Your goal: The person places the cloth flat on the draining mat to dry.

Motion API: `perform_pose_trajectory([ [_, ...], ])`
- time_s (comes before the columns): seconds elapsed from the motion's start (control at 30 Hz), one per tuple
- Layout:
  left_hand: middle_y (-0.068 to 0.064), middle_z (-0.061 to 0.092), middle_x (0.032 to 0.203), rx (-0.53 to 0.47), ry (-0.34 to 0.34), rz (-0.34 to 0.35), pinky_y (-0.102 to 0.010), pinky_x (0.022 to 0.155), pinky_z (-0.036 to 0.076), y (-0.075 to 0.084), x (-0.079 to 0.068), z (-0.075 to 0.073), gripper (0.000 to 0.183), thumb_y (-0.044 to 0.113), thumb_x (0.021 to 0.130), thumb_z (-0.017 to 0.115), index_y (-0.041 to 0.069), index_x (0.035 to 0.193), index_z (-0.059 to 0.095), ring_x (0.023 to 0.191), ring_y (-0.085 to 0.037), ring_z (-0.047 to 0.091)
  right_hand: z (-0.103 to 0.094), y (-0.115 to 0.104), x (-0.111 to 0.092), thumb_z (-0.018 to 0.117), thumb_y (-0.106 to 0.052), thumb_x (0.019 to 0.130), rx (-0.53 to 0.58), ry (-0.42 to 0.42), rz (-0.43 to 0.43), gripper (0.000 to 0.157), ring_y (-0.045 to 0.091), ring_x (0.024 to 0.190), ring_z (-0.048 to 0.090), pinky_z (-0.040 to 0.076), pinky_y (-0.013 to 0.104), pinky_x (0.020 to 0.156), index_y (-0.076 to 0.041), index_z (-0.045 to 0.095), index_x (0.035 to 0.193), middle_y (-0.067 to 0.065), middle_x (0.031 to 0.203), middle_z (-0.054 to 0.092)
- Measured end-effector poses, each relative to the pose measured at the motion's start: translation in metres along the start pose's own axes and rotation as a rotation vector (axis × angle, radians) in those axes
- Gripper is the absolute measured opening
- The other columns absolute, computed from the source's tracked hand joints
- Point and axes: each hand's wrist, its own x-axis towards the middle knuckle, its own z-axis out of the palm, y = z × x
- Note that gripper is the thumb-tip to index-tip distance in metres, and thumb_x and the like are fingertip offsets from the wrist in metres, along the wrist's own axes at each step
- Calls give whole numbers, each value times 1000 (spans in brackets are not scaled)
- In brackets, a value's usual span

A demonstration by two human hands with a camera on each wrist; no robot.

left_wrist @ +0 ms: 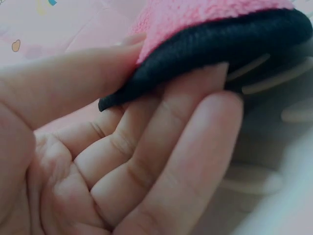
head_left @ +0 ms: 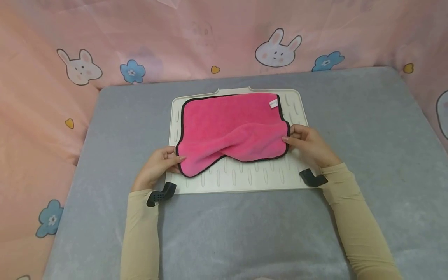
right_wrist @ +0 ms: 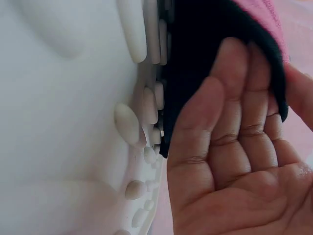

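Note:
A pink towel (head_left: 224, 116) with black edging lies over a cream ridged tray (head_left: 241, 182). At the towel's left edge, near its front corner, my left hand (head_left: 159, 163) pinches the border between thumb and fingers. On the opposite side my right hand (head_left: 309, 144) pinches the right edge, thumb on top. Both wrist views show fingers tucked under the dark edging (left_wrist: 195, 51), and the towel's dark underside (right_wrist: 195, 58) faces the tray. Its front part is lifted and folds in a wave between the hands, while the back part lies flatter. A white tag (head_left: 273, 104) sits at the back right corner.
The tray rests on a table with a grey cloth (head_left: 245, 233). Behind and to the left hangs a pink curtain (head_left: 210, 46) with rabbits and flowers. Black wrist mounts (head_left: 313, 178) sit at both sleeve cuffs, over the tray's front corners.

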Motion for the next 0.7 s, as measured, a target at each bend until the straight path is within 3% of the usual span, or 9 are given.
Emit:
perform_pose_trajectory([
  [0.33, 5, 66, 67, -31, 10, 15, -24, 60, 54, -2, 0, -4, 11, 5, 91, 59, -2, 86, 52, 58, -9, 64, -4, -1, -2, 62, -6, 91, 104, 16, 30, 8, 12, 63, 60, 45, 26, 65, -3, 59, 84, -3, 67, 64],
  [0.53, 4, 65, 66, -7, 25, 15, -23, 57, 53, 0, -1, -4, 12, 6, 91, 60, -2, 87, 53, 54, -8, 61, -8, -1, -4, 63, -7, 90, 107, 13, 43, 9, 13, 63, 60, 40, 28, 62, -5, 59, 82, -3, 65, 64],
  [0.7, 4, 58, 59, -14, 45, 9, -20, 50, 49, 1, -1, -3, 16, 7, 91, 61, -2, 84, 50, 47, -6, 54, -14, -2, -6, 64, -10, 90, 42, 8, 54, 10, 11, 63, 55, 37, 29, 61, -2, 59, 86, -2, 64, 62],
])
